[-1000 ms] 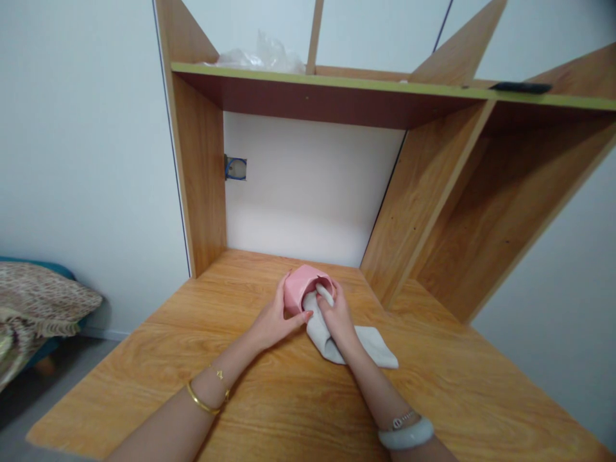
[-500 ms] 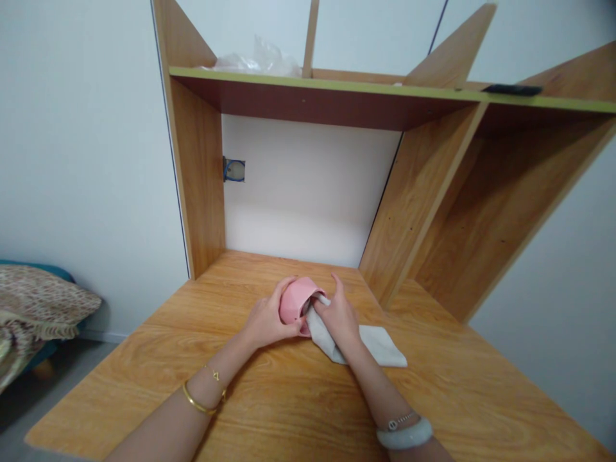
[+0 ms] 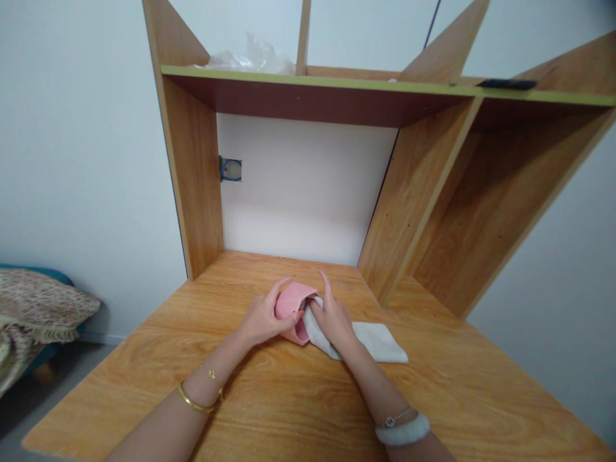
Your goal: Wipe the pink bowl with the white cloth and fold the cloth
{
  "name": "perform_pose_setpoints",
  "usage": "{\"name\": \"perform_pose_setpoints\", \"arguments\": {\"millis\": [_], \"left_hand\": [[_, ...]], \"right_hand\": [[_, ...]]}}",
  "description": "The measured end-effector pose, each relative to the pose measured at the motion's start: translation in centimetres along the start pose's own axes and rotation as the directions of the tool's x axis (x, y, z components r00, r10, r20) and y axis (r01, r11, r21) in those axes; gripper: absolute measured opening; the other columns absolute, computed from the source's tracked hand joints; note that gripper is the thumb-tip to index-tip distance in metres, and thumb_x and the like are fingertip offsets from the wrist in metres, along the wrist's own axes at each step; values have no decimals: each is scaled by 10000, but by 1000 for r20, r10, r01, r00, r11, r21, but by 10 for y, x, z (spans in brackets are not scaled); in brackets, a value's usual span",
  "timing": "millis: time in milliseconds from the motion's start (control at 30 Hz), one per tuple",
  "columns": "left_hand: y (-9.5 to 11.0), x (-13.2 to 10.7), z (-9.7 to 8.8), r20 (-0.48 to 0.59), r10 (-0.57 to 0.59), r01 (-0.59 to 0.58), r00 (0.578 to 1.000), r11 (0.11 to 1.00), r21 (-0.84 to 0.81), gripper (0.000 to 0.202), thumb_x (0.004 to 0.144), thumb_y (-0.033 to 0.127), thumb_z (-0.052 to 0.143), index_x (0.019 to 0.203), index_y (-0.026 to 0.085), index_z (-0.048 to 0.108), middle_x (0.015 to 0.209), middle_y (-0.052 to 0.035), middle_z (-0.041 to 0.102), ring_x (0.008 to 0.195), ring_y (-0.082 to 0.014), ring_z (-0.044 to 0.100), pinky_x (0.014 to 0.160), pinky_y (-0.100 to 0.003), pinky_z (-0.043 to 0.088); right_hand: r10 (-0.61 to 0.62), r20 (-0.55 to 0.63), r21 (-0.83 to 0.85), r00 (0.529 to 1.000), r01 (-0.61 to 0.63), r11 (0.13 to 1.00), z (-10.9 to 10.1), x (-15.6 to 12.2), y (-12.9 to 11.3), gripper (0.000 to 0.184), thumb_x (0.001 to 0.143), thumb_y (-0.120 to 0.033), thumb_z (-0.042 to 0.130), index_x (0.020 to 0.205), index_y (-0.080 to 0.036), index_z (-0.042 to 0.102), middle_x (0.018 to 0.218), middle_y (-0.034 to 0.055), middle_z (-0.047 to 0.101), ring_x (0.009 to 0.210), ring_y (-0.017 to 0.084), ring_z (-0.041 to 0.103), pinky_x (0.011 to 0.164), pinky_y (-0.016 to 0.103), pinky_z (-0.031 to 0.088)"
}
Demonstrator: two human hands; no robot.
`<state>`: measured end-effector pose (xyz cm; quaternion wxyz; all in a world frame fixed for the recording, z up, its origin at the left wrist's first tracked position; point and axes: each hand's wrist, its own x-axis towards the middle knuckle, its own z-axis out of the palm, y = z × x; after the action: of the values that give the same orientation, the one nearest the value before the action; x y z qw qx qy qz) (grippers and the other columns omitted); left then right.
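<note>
A hollow pink container (image 3: pixel 290 298), like a cup or small pot, lies tilted with its opening toward the right. Wrapped around its left side, my left hand (image 3: pixel 262 317) grips it, thumb at the rim. My right hand (image 3: pixel 333 319) has its fingers in a pale grey cloth (image 3: pixel 380 341), pushing part of it into the container's mouth; those fingertips are hidden. My right index finger points up, clear of the cloth. The rest of the cloth passes under my right wrist and lies flat on the wooden desk (image 3: pixel 279 410).
Behind the desk rise wooden shelf panels (image 3: pixel 192 173) and an upper shelf (image 3: pixel 337 83) with a clear plastic bag (image 3: pixel 255 56) and a dark flat object (image 3: pixel 507 84). An open socket box (image 3: pixel 231 169) shows in the back wall. A seat with a patterned throw (image 3: pixel 43 298) stands at left.
The pink container has turned in my left hand, so more of its lower rim shows. My right hand has shifted slightly left with the cloth. The camera view has moved a little.
</note>
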<state>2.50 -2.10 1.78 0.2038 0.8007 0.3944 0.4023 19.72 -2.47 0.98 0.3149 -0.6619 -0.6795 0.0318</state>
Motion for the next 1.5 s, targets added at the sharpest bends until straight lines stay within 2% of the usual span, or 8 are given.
{"name": "perform_pose_setpoints", "arguments": {"millis": [100,267,500,633,933,1200,1400,1500], "left_hand": [[-8,2,3,3,-65,65,998,996,-55,744,728,475,539,1340,181,233,865,-39,624,765,-192,598,749,-337,463],[-20,2,14,46,-113,120,993,977,-177,913,691,500,592,1377,168,90,1129,-119,554,973,-226,570,849,-368,433],[-11,1,20,43,-82,91,996,953,-289,945,668,462,637,1383,175,89,1309,-127,416,1152,-231,452,969,-358,354],[-8,2,14,-21,-91,87,996,983,-159,866,666,444,634,1363,180,194,1275,-110,458,1119,-240,474,941,-359,378],[0,0,5,55,-73,68,996,993,96,758,665,408,589,1336,225,286,1154,-72,570,978,-254,564,823,-352,443],[3,1,-1,74,4,-9,997,998,63,638,670,344,565,1269,230,374,1174,-50,557,984,-231,555,851,-344,428],[5,1,-5,132,42,-53,990,995,84,576,709,383,544,1252,253,401,1137,-38,581,974,-227,559,848,-339,428],[2,2,-4,83,12,-20,996,996,87,616,732,449,531,1284,242,353,1131,-61,576,975,-240,558,840,-356,429]], "right_hand": [[38,-17,38,999,-37,999,6,1,5,626,811,-282,410,1372,-174,155,924,88,661,827,242,623,668,300,425],[119,-101,202,988,-97,975,14,3,13,609,790,-242,404,1353,-132,201,1057,135,615,917,243,600,748,325,439],[166,-176,457,970,-69,887,21,7,14,619,748,-244,414,1321,-88,240,1260,164,463,1128,226,469,926,349,361],[179,-125,495,976,-95,864,28,9,15,630,714,-245,458,1302,-106,276,1183,144,523,1058,217,518,881,339,399],[168,-76,212,983,-149,966,10,9,8,688,713,-268,535,1323,-114,257,966,121,639,893,234,601,716,288,426],[125,-48,-166,991,-132,977,-7,1,-7,707,787,-395,486,1376,-190,154,729,54,667,745,253,628,617,289,389],[-44,22,-151,999,47,987,-8,-3,-7,700,800,-297,469,1388,-199,100,801,52,675,760,231,631,647,277,393],[-64,19,-89,998,66,994,-5,-3,-2,677,799,-255,453,1385,-183,123,836,71,675,787,243,629,673,295,407]]}}
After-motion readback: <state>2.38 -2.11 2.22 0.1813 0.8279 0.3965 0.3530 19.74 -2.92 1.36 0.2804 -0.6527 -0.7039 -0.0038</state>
